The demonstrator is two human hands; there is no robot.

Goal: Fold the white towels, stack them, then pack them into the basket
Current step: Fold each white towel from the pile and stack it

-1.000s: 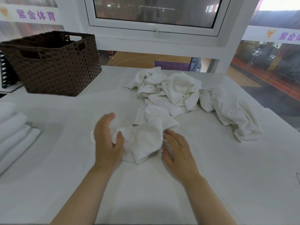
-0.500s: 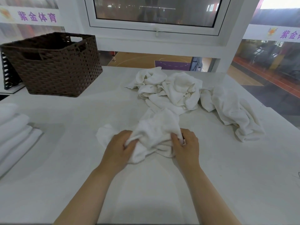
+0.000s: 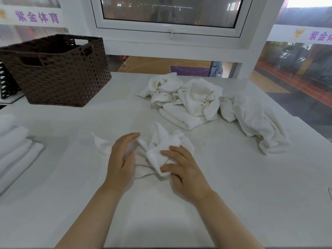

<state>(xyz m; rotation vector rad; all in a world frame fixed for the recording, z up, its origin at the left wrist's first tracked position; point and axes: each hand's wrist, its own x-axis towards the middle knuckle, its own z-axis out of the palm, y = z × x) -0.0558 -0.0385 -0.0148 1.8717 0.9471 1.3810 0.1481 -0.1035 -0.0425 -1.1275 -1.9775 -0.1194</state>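
Observation:
A crumpled white towel (image 3: 161,142) lies on the white table (image 3: 233,186) in front of me. My right hand (image 3: 183,168) pinches a fold of it between thumb and fingers. My left hand (image 3: 122,159) rests against its left side with fingers curved around the cloth; one corner sticks out to the left. A pile of unfolded white towels (image 3: 188,101) sits farther back, with another loose towel (image 3: 256,123) at its right. A stack of folded white towels (image 3: 14,150) lies at the left edge. The brown woven basket (image 3: 59,72) stands at the back left.
A window frame (image 3: 170,33) and wall rise behind the table's far edge. A dark slatted object (image 3: 7,83) sits left of the basket. The table's right edge runs diagonally past the loose towel.
Both hands have shifted on the crumpled towel: they bunched it together, and now the right hand pinches a fold while the left has loosened. The towel's shape has changed.

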